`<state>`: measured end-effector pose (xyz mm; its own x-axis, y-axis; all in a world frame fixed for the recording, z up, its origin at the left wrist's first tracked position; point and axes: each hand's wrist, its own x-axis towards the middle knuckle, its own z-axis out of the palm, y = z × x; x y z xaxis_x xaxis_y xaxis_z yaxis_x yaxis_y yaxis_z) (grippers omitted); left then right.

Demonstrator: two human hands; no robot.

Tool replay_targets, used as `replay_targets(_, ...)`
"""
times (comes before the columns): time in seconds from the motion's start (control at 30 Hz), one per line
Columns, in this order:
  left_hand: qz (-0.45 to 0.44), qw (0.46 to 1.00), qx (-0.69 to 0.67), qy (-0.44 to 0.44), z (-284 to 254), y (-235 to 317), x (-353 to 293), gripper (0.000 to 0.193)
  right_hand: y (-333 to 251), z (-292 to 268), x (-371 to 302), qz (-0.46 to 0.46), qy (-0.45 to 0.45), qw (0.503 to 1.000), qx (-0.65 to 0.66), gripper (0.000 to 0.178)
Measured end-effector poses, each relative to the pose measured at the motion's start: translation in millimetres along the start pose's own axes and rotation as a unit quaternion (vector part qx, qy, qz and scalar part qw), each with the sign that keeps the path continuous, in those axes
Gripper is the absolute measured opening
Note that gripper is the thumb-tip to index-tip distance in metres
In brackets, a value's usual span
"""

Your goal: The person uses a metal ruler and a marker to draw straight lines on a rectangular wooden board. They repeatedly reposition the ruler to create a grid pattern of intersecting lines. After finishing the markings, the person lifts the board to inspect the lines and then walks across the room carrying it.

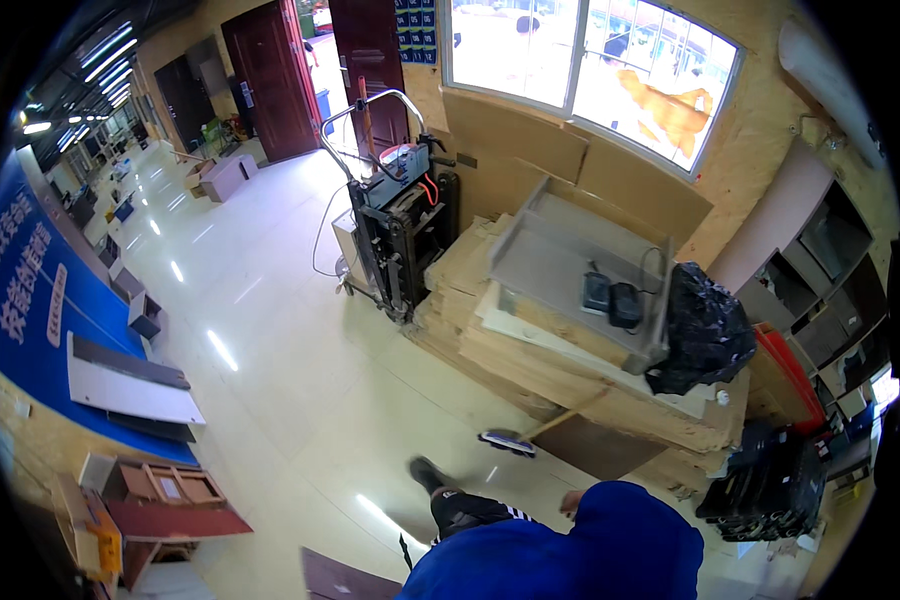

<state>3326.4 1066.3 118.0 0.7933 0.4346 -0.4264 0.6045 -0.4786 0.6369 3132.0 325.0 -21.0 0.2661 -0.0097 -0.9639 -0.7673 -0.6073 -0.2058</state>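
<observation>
My right hand [570, 503] shows only in small part, just beyond the edge of my blue sleeve [635, 530]. Its fingers are too small and too hidden to tell their shape. Nearest to it, apart from the hand, is a push broom [508, 442] lying on the floor with its pale wooden handle [568, 413] slanting up against a cardboard stack [530, 350]. My left hand is out of sight. One of my legs, in black shorts [475, 512] with white stripes and a dark shoe [426, 472], steps forward on the glossy tiles.
A wheeled lift cart [400, 220] stands before the stack. On the stack lie a grey panel [560, 240], black adapters [610, 300] and a black plastic bag [705, 325]. Black crates [765, 490] sit at right, wooden furniture parts [165, 490] at left. A door [270, 80] stands ajar.
</observation>
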Motion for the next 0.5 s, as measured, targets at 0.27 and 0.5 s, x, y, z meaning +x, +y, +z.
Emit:
replay_targets(0.27,0.087,0.995,0.012,-0.038,-100,19,270,0.053,-338,-139,124,-0.044,0.102,0.993,-0.050,0.034)
replay_targets(0.5,-0.011,0.981,0.094,-0.168,-57,183,486,0.052,-925,-352,188,-0.405,0.221,0.877,0.135,0.038)
